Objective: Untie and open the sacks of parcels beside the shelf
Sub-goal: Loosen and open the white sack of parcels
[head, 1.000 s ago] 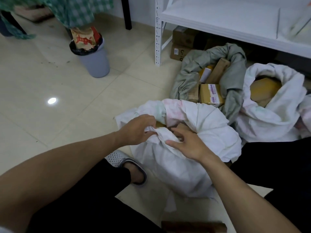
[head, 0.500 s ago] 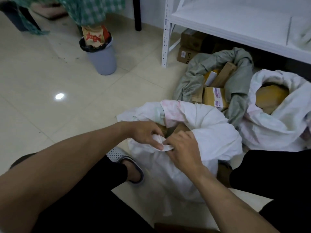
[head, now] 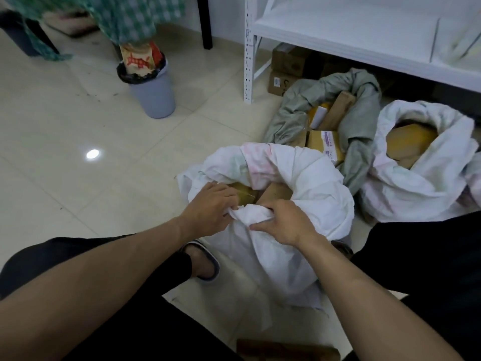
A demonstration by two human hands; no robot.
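A white cloth sack (head: 307, 183) stands on the floor between my knees, its mouth partly open with brown parcels (head: 244, 195) showing inside. My left hand (head: 208, 207) grips the near rim of the sack. My right hand (head: 283, 222) grips the same bunched white rim just to the right. Behind it a grey sack (head: 359, 121) lies open with several cardboard parcels (head: 325, 143) in it. At the right a second white sack (head: 426, 175) is open around a yellow-brown parcel (head: 411, 139).
A white metal shelf (head: 338, 29) stands at the back right, with cardboard boxes (head: 286, 61) beneath it. A grey waste bin (head: 153, 92) stands on the tiled floor at the back left, near a checked green cloth (head: 125, 16). My slippered foot (head: 201, 261) is beside the sack.
Both hands have kept hold of the near rim and pulled it toward me. The sack's mouth has widened, showing more of the parcels inside.
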